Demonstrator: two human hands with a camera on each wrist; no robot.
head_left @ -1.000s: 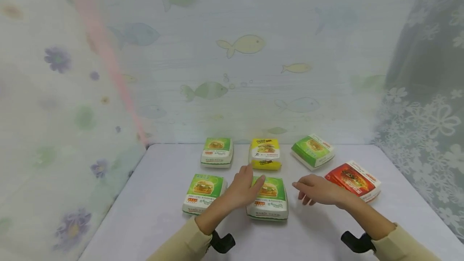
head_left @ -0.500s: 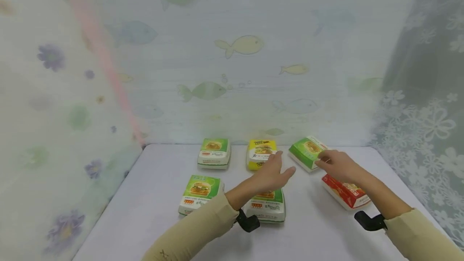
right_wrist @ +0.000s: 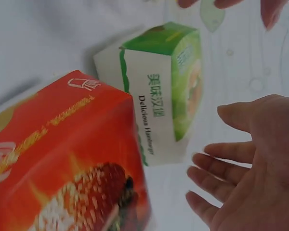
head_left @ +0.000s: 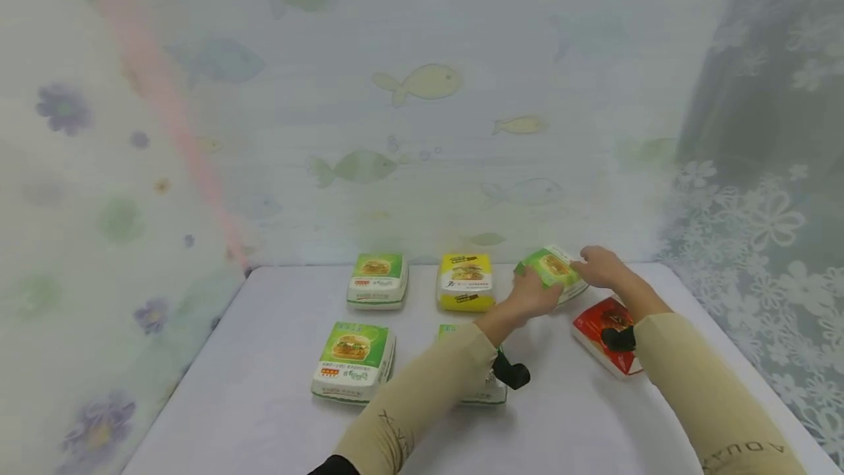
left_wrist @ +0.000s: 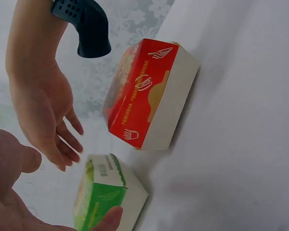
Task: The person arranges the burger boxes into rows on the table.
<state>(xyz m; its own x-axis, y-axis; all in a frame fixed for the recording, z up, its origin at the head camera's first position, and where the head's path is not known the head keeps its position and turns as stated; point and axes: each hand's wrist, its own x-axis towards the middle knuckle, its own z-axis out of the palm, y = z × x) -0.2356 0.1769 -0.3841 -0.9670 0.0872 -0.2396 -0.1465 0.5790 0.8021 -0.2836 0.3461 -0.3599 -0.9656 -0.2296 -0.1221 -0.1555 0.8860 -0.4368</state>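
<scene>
Pale curtains printed with fish and flowers hang behind a white bench that carries six cardboard burger boxes in two loose rows. Farthest left, a green-and-white box lies in the near row, with another green-and-white box in the back row behind it. Next comes a yellow burger box in the back row; a further green box in front of it is mostly hidden under the left forearm. The left hand reaches across to the green-lidded white cardboard burger box at the back right, and in the left wrist view its thumb tip touches the box's near lower edge while the fingers lie fairly straight, not wrapped round it. The right hand comes in from the other side; the right wrist view shows its palm open, fingers relaxed, just beside the box's side wall and seemingly not yet touching it. A red cardboard burger box lies just in front of the green one, near the right forearm. Thin carton like this is probably light and easily dented, with a lid that may spring open, so a gentle two-sided hold on opposite side walls, low down, looks safest.
</scene>
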